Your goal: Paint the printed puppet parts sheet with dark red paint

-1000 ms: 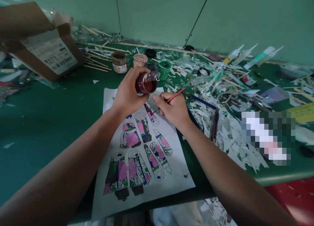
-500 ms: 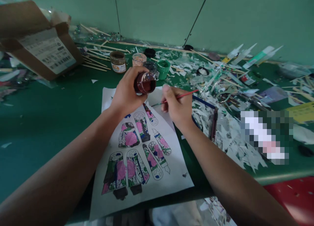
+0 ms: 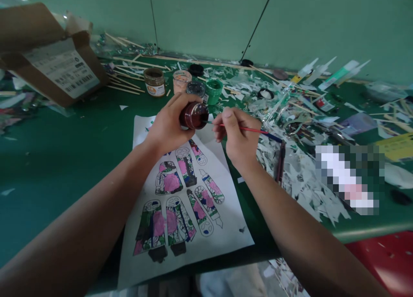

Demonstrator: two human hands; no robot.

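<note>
My left hand (image 3: 171, 122) is wrapped round a small jar of dark red paint (image 3: 194, 115), tilted with its mouth toward the right. Pinched in my right hand (image 3: 238, 131) is a thin red-handled paintbrush (image 3: 250, 129), its tip at the mouth of the jar; whether it touches the paint I cannot tell. Both hands are above a white paper sheet (image 3: 234, 228) printed with outlined shapes, many coloured pink, green, blue and black.
Behind my hands stand open paint jars: brown (image 3: 154, 82), peach (image 3: 181, 81), dark (image 3: 195, 90) and green (image 3: 213, 91). A cardboard box (image 3: 48, 64) is at the back left. Paper scraps (image 3: 303, 180), thin sticks and glue bottles (image 3: 338, 75) litter the right side of the green table (image 3: 64, 159).
My right hand has turned and shifted slightly right, raising the brush tip from near the paper to the jar's mouth. The jar has moved slightly right and down.
</note>
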